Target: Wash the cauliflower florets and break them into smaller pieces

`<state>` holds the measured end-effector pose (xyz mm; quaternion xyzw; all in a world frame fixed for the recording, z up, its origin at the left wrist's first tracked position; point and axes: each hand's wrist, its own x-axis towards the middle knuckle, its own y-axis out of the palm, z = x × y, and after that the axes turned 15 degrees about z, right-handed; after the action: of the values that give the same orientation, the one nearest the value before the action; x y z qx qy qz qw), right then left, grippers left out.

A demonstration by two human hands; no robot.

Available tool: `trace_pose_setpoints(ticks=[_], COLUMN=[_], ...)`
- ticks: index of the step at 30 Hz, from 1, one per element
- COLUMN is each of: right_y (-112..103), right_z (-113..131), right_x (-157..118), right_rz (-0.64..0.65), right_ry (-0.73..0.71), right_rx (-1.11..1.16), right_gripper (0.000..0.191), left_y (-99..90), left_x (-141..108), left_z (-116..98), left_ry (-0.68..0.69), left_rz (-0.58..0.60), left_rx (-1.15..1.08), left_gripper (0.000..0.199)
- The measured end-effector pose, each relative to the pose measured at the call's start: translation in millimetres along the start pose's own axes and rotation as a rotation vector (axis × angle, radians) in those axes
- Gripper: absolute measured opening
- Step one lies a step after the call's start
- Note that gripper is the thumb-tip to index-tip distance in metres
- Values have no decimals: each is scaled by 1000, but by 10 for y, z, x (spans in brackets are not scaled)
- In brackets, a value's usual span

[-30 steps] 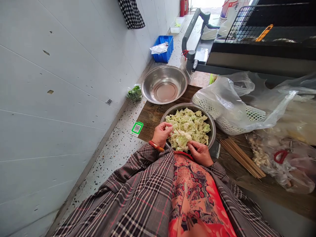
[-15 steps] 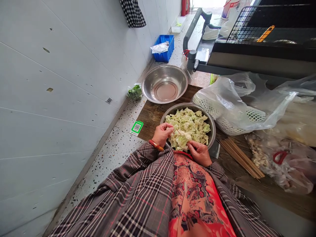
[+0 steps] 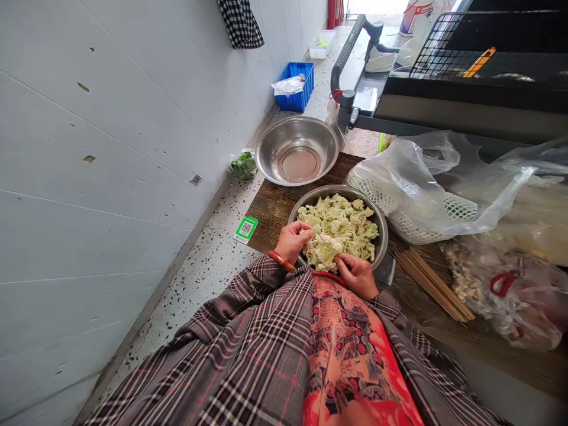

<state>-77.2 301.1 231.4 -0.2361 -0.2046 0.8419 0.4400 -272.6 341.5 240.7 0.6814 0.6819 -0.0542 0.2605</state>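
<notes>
A steel bowl [image 3: 382, 248] full of cut cauliflower [image 3: 341, 216] stands right in front of me. Over its near left side, my left hand [image 3: 293, 241] is closed in a pinch on a thin bamboo skewer, of which only a short bit shows by a pale cauliflower piece at the fingertips. My right hand [image 3: 358, 276], at the near rim, grips a larger cauliflower floret [image 3: 327, 248] between thumb and fingers. The floret lies between both hands, close above the pile. Whether the skewer's tip is in the floret I cannot tell.
Behind the bowl sits a second steel basin [image 3: 298, 163]. To the right lie bamboo skewers [image 3: 432, 284], a plastic bag [image 3: 412, 171] with white foam netting, and another bag with red-handled scissors [image 3: 502, 284]. A wall [image 3: 110, 177] runs along the left; a cart handle [image 3: 348, 50] stands beyond.
My right hand has shifted slightly left with the floret, towards my left hand. The left hand has hardly moved.
</notes>
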Motion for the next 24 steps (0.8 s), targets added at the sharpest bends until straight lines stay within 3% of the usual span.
trace_pose_setpoints(ticks=[19, 24], right_y=[39, 13], right_z=[12, 52], right_x=[60, 85], right_rz=[-2, -1], right_ry=[29, 31], right_rx=[106, 157], right_gripper=[37, 36], left_y=[-27, 13], left_x=[42, 25], left_z=[-16, 42], left_ry=[-63, -81], left_rz=[45, 116], left_rx=[-40, -2], left_gripper=[29, 23])
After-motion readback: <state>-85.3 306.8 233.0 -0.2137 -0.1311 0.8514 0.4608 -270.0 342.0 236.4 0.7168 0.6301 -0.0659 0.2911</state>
